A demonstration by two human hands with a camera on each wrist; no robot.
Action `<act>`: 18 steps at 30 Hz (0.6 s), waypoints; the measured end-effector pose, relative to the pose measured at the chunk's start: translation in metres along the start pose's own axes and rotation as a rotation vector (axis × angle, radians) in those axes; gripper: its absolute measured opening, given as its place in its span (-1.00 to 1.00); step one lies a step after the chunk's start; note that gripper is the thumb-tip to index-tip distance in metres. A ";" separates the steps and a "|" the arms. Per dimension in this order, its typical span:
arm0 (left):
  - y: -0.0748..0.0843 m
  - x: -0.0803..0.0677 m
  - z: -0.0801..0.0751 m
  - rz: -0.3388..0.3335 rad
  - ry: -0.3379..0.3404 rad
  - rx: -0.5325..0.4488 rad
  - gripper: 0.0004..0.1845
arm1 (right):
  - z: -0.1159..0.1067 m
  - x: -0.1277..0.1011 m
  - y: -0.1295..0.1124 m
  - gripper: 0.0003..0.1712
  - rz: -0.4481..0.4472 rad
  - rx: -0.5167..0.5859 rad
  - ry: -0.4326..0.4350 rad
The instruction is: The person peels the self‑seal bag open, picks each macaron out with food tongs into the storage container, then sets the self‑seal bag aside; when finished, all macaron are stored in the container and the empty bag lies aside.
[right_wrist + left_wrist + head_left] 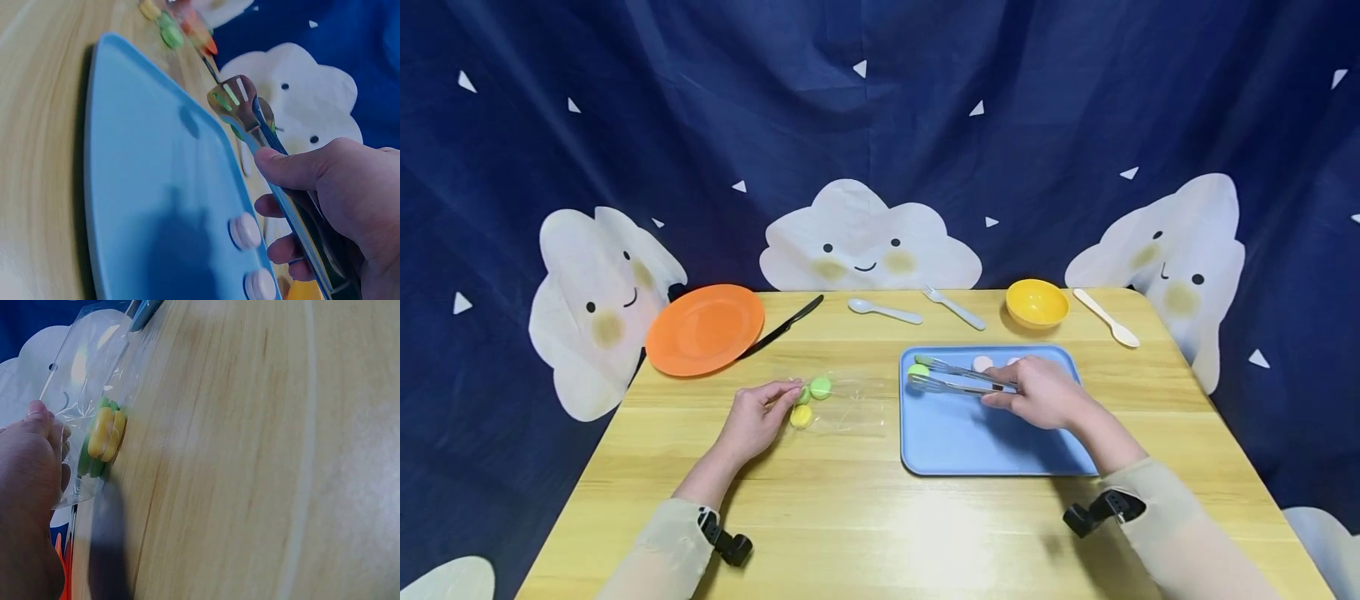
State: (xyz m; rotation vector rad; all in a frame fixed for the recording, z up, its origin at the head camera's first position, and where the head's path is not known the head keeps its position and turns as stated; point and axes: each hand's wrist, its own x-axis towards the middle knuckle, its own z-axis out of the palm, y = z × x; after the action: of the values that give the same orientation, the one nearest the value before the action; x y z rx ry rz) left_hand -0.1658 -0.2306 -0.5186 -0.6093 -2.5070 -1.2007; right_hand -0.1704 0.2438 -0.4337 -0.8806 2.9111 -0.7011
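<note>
My left hand (778,398) pinches the edge of a clear plastic bag (850,404) lying on the wooden table (850,517). Inside the bag lie a green macaron (820,387) and a yellow macaron (801,416). In the left wrist view my left hand (37,434) holds the bag (87,375) by its end, with the yellow macaron (106,432) against a green one (92,461). My right hand (1003,392) grips metal tongs (958,377) over the blue tray (970,442). A green macaron (917,370) sits between the tong tips. Two pink macarons (982,363) lie on the tray; the right wrist view shows these pink macarons (245,230) beside the tongs (240,103).
At the back of the table lie an orange plate (703,327), a black knife (782,327), a white spoon (883,311), a fork (953,307), a yellow bowl (1037,302) and a cream spoon (1107,317). A blue cloud-print curtain hangs behind.
</note>
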 end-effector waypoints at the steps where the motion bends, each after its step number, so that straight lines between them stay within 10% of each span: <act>1: 0.000 -0.001 0.000 0.000 0.002 0.001 -0.84 | -0.001 -0.001 0.002 -0.51 0.015 -0.007 -0.001; 18: 0.001 -0.001 -0.002 0.006 -0.004 0.007 -0.85 | 0.003 0.002 0.027 -0.48 0.122 -0.102 -0.045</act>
State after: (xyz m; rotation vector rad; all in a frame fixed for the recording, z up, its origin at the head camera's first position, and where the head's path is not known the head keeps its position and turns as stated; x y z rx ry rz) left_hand -0.1642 -0.2316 -0.5170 -0.6181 -2.5094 -1.1897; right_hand -0.1859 0.2610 -0.4476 -0.7085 2.9525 -0.5220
